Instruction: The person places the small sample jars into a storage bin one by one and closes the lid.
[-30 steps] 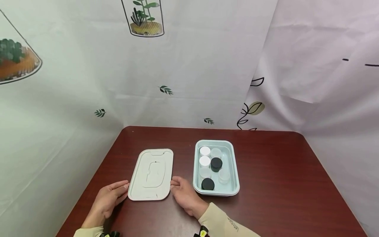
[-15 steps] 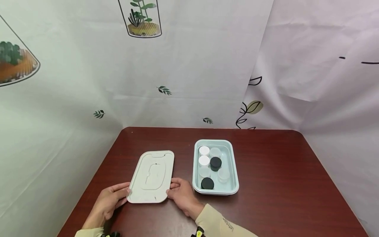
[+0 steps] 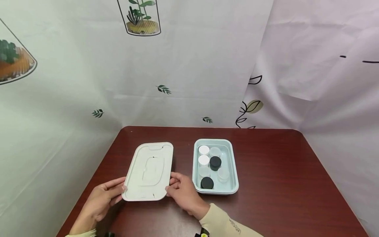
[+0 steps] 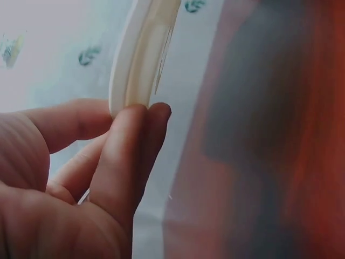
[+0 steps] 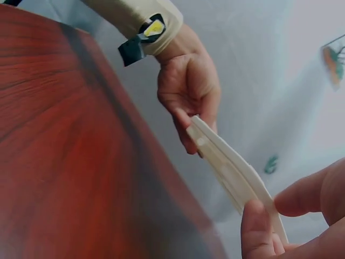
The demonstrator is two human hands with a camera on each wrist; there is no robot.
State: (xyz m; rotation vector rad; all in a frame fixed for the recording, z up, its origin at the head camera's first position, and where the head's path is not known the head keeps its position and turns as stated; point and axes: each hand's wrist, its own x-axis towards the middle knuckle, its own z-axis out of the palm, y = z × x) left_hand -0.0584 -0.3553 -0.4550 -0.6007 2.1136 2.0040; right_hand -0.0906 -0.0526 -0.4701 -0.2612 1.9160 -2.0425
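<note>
Both hands hold a flat white lid [image 3: 149, 172] with rounded corners and a raised outline in its middle. My left hand [image 3: 102, 200] pinches its left edge near the front corner, thumb on top and fingers beneath. On the opposite edge my right hand [image 3: 186, 194] pinches it the same way. In the right wrist view the lid [image 5: 232, 167] is seen edge-on, raised above the table between the two hands. The left wrist view shows the lid's rim [image 4: 141, 59] between thumb and fingertips.
A pale blue tray [image 3: 232, 189] stands just right of my right hand. Inside are several small round jars with white, clear and black lids, among them a black one [image 3: 207, 183]. The dark red table [image 3: 275, 177] reaches back to a printed white curtain [image 3: 189, 65].
At first the hands are at the lid's side edges as it lies on the table. Now they grip it, and it is lifted, slightly left of before. The tray stays put.
</note>
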